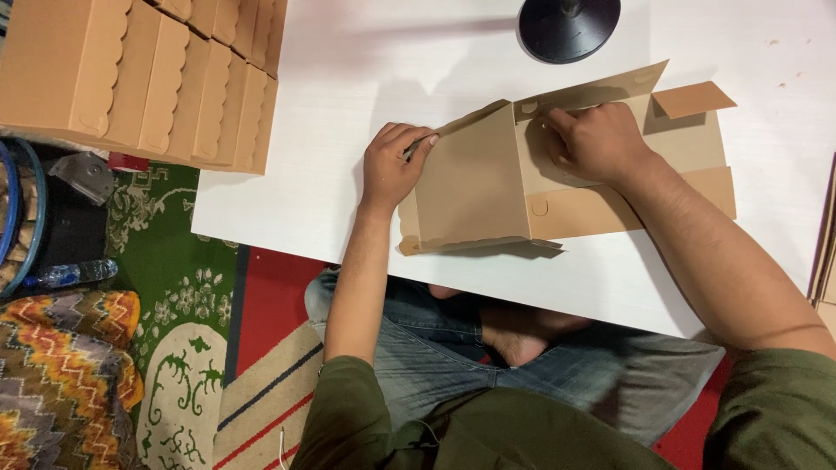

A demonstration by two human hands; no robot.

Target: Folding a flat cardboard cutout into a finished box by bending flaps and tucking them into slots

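Two hands are on the flat cardboard box on the white table: my left hand pinches its raised side panel, my right hand presses clenched on the middle. I judge I'm mid-fold; next, that panel needs standing upright and tucking.

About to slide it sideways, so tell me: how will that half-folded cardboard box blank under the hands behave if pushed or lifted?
The cardboard box blank looks thin, so probably light and floppy at its creases; loose flaps may swing. On the smooth white table it would likely slide easily. The left hand and right hand press it down, which suggests it springs open.
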